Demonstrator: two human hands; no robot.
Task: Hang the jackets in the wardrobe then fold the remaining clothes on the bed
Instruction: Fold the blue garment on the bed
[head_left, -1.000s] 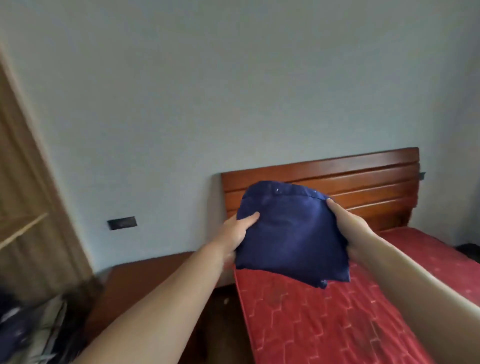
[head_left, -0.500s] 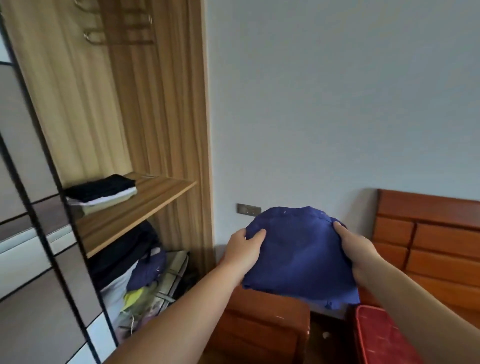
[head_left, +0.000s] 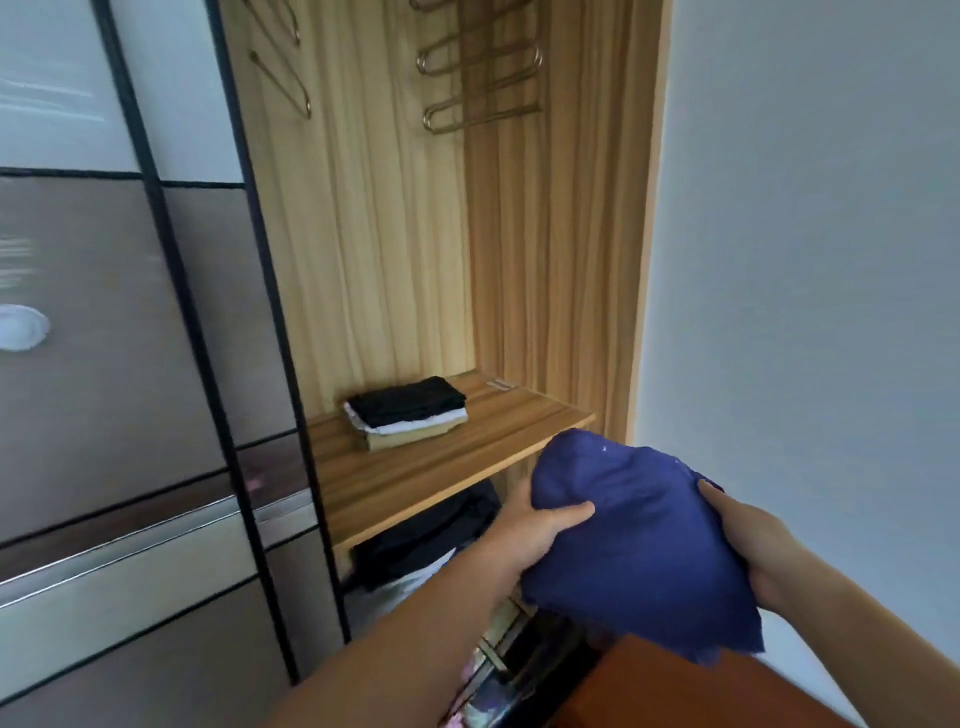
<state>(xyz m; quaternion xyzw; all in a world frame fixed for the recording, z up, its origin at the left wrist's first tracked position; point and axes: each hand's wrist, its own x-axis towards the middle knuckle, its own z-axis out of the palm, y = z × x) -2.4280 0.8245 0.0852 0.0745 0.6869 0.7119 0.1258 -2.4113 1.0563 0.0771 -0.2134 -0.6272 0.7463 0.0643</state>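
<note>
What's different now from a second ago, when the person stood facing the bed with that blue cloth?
The person has turned left, from the bed to the open wardrobe, carrying the folded blue garment toward the wooden shelf where a stack of folded clothes lies. Nothing was let go: the left hand and right hand still hold the garment by its sides.

The folded blue garment (head_left: 639, 540) hides the fingers of both hands beneath it. The hangers (head_left: 478, 73) at 12 o'clock are cut off by the top edge. Items below the wardrobe shelf (head_left: 441, 462) are dark and indistinct.
</note>
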